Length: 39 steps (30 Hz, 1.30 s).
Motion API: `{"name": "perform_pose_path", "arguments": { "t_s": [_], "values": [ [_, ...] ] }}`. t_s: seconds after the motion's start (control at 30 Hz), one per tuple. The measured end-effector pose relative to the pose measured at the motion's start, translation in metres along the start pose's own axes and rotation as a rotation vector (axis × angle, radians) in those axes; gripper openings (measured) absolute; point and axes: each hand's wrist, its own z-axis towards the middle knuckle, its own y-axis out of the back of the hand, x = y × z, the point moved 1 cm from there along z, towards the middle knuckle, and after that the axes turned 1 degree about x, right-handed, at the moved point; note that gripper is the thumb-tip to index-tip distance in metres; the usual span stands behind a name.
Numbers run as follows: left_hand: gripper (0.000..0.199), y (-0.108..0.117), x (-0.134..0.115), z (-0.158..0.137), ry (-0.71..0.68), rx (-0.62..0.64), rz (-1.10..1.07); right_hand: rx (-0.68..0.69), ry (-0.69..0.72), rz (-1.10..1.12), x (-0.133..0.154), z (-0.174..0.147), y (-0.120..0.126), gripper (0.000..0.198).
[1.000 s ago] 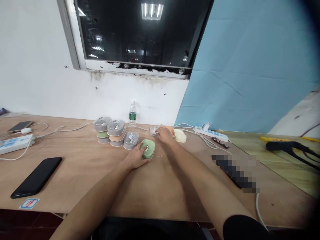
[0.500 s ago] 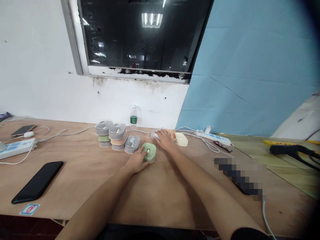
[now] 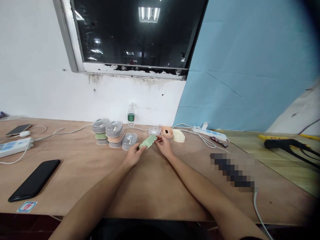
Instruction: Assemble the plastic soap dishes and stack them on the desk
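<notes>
A small light green plastic box (image 3: 148, 142) is tipped up above the table between my hands. My left hand (image 3: 133, 155) is closed around its left end, with the thumb along the near side. At the opposite end, the fingers of my right hand (image 3: 164, 146) pinch the edge; exactly what they grip there is partly hidden. Just behind lie a clear lid (image 3: 154, 130), an orange box part (image 3: 167, 131) and a cream part (image 3: 179, 135). Left of my hands sit a single grey lidded box (image 3: 129, 141) and two stacks of similar boxes, one stack (image 3: 100, 126) partly behind the other (image 3: 114, 129).
A plastic bottle (image 3: 131, 115) stands by the wall. At left are a black phone (image 3: 35, 180), a flat device (image 3: 18, 130) and a power strip (image 3: 15, 147). Another power strip (image 3: 212, 134) with white cables lies at right, near a pixelated dark object (image 3: 232, 171).
My left hand has lifted and tilted the green box off the table. My right hand has left the clear lid and come to the box's right end. The view has shifted slightly.
</notes>
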Motion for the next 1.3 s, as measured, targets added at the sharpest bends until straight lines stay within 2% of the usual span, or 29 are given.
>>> {"name": "perform_pose_path", "arguments": {
  "t_s": [0.1,0.23,0.3,0.37,0.43,0.53,0.63,0.73,0.8,0.9,1.0,1.13,1.3],
  "values": [
    [0.048,-0.001,0.001,0.001,0.004,-0.051,-0.083,-0.062,-0.037,0.073,0.000,0.002,0.003,0.029],
    [0.046,0.003,0.000,0.003,0.040,-0.168,-0.160,-0.016,0.028,-0.012,0.006,0.002,0.013,0.023],
    [0.045,0.008,-0.001,0.004,0.043,-0.246,-0.145,-0.009,0.050,-0.053,0.008,0.003,0.018,0.022],
    [0.043,0.011,-0.001,0.005,0.031,-0.289,-0.099,-0.064,0.037,-0.078,0.005,0.006,0.023,0.022],
    [0.041,0.013,-0.001,0.005,0.021,-0.298,-0.059,-0.198,-0.046,-0.114,-0.006,0.011,0.033,0.022],
    [0.040,0.012,0.000,0.004,-0.005,-0.275,-0.012,-0.481,-0.300,-0.151,-0.033,0.022,0.056,0.019],
    [0.039,0.008,-0.001,0.001,-0.042,-0.223,0.037,-0.694,-0.525,-0.098,-0.060,0.026,0.084,0.029],
    [0.038,0.004,-0.005,-0.002,-0.079,-0.155,0.075,-0.819,-0.554,-0.156,-0.076,0.024,0.108,0.045],
    [0.037,0.003,-0.007,-0.004,-0.104,-0.117,0.108,-0.800,-0.467,-0.293,-0.080,0.021,0.117,0.048],
    [0.036,0.002,-0.008,-0.005,-0.132,-0.080,0.165,-0.621,-0.340,-0.475,-0.084,0.019,0.117,0.043],
    [0.035,0.003,-0.006,-0.007,-0.158,-0.048,0.203,-0.461,-0.269,-0.584,-0.088,0.021,0.110,0.044],
    [0.036,0.003,-0.006,-0.008,-0.187,-0.006,0.231,-0.344,-0.238,-0.677,-0.095,0.024,0.101,0.042],
    [0.035,0.002,-0.007,-0.008,-0.209,0.011,0.257,-0.198,-0.270,-0.757,-0.104,0.024,0.095,0.037]
  ]
}}
